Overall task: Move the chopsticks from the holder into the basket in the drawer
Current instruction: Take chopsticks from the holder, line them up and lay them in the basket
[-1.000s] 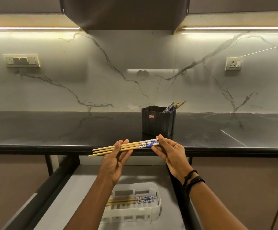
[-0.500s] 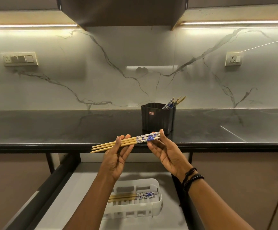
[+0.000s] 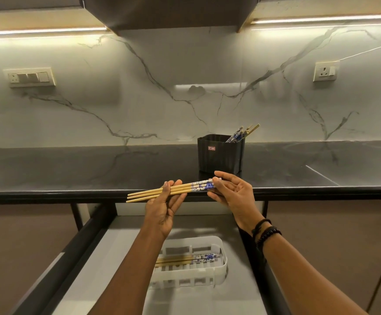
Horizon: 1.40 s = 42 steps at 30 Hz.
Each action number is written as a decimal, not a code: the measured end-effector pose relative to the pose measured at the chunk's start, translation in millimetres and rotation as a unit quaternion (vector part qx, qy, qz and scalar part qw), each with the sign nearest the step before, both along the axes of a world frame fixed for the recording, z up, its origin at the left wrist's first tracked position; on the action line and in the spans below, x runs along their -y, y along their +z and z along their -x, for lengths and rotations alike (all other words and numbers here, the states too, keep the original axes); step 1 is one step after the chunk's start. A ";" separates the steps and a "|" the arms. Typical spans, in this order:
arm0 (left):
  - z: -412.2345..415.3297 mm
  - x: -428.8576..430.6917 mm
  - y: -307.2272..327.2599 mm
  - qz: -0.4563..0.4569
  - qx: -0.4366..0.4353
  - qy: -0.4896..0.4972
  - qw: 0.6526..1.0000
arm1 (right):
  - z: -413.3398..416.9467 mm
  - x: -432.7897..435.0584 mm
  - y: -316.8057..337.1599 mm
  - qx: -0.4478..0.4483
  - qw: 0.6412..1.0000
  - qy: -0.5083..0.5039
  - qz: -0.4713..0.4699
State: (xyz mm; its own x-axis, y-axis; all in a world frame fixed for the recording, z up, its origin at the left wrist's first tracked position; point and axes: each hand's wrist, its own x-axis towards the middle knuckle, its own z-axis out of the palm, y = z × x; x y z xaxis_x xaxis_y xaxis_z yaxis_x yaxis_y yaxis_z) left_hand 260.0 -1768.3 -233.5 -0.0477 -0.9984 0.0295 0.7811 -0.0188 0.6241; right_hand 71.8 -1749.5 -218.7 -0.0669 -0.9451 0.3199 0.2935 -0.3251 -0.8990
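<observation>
Wooden chopsticks (image 3: 199, 186) level, left hand (image 3: 162, 212) pinching, right hand (image 3: 235, 196) pinching

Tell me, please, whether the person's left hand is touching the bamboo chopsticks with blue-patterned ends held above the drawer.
Touching. In the head view the left hand pinches the chopsticks, thumb across them, fingers beneath.

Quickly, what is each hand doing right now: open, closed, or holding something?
Left hand: holds the chopsticks at mid-length.
Right hand: pinches their patterned ends.

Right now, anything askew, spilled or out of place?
Nothing stands out. Left hand and right hand hold chopsticks roughly level above the open drawer; others lie flat in the basket; a few lean in the upright holder.
</observation>
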 end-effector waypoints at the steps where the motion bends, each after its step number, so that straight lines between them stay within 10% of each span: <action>1: 0.0 -0.1 -0.2 -0.001 -0.001 -0.003 1.000 | 0.2 0.0 -0.6 -0.016 1.000 -0.008 0.005; 42: -3.7 -1.5 -2.2 0.035 -0.004 -0.012 0.999 | 8.9 4.2 -5.2 0.031 0.994 0.095 -0.049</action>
State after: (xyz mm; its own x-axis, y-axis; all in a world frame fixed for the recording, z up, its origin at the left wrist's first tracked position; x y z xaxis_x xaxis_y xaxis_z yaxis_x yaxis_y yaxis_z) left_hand 263.7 -1766.8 -235.8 -0.0707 -0.9924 0.1007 0.7855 0.0068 0.6188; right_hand 62.9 -1753.7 -223.9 0.0991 -0.9688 0.2270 0.3964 -0.1708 -0.9020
